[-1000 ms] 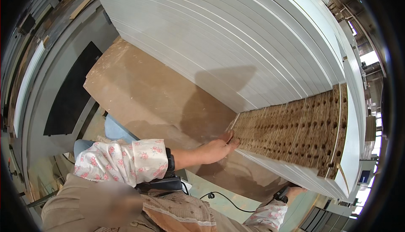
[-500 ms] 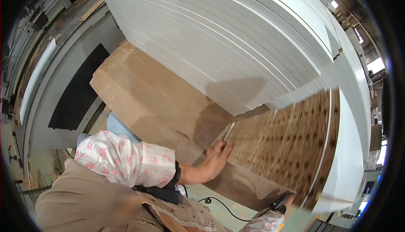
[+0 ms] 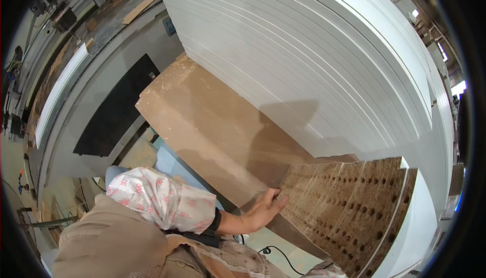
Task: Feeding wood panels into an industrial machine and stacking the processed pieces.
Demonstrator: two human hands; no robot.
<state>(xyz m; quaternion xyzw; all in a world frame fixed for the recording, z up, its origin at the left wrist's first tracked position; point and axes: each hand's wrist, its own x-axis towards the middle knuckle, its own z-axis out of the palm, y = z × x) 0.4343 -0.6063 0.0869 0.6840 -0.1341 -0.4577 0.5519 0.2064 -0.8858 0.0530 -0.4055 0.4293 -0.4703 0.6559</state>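
Observation:
My left hand [image 3: 261, 211], in a floral sleeve, reaches to the near left corner of a stack of panels [image 3: 349, 202]. The fingers stretch forward and the thumb stands a little apart, touching the panels' end. Brown particleboard edges with rows of drilled holes face me; thin white lines part the panels. A white face [image 3: 415, 227] shows on the outermost panel at the right. Under the stack lies a brown board [image 3: 212, 111]. My right hand is hidden; only a bit of its floral sleeve [image 3: 324, 270] shows at the lower edge, beside the panels.
A tall stack of white panels [image 3: 283, 60] stands on the brown board behind. To the left is a grey machine [image 3: 167, 40] with a black panel [image 3: 119, 108] and a white strip [image 3: 61, 96] on top. A black cable [image 3: 281, 252] hangs near the floor below my left hand.
The drilled panels, blurred and tilted before, have come down and now appear sharp. My left hand's fingers have loosened at their corner. My right hand has dropped out of sight. My view has shifted slightly.

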